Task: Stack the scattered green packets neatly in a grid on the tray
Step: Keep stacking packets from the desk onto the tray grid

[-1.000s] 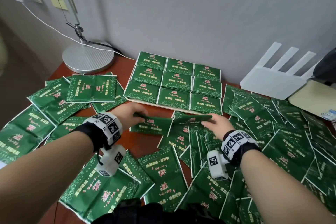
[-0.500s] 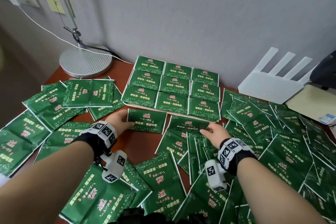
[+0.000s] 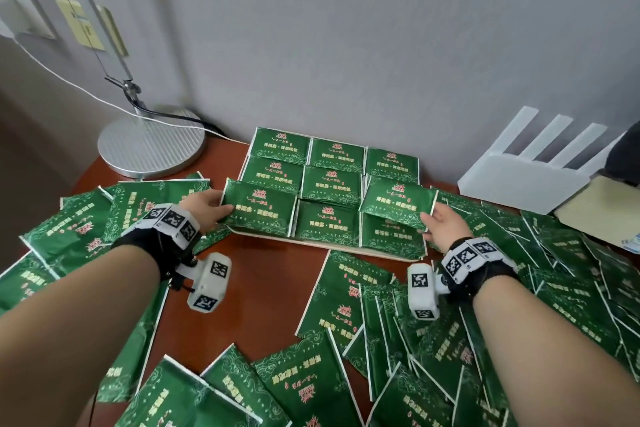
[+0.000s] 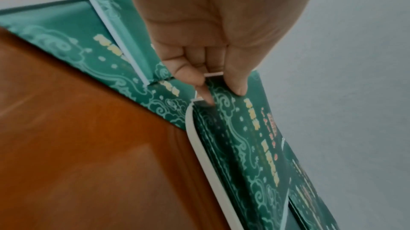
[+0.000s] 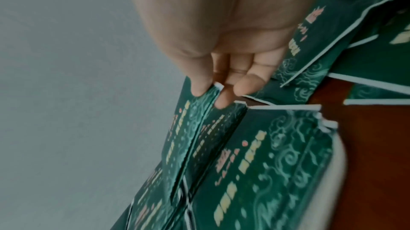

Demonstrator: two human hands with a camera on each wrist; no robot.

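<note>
Your left hand (image 3: 204, 208) is pinching a green packet (image 3: 260, 207) by its 9 o'clock edge, holding it over the near-left cell of the tray (image 3: 322, 245). Your right hand (image 3: 441, 229) is pinching another packet (image 3: 398, 202) at its 3 o'clock corner over the near-right cell, while loose packets (image 3: 349, 291) are lying around on the table (image 3: 270, 288).

Bare table (image 3: 277, 291) strip between the forearms is the only open lane to the tray (image 3: 349, 251) front edge. Loose packets (image 3: 540, 288) cover both flanks and the near edge. Lamp base (image 3: 152, 146) blocks back-left, white router (image 3: 530, 170) back-right. Wall looks tight behind the tray; gap unclear.
</note>
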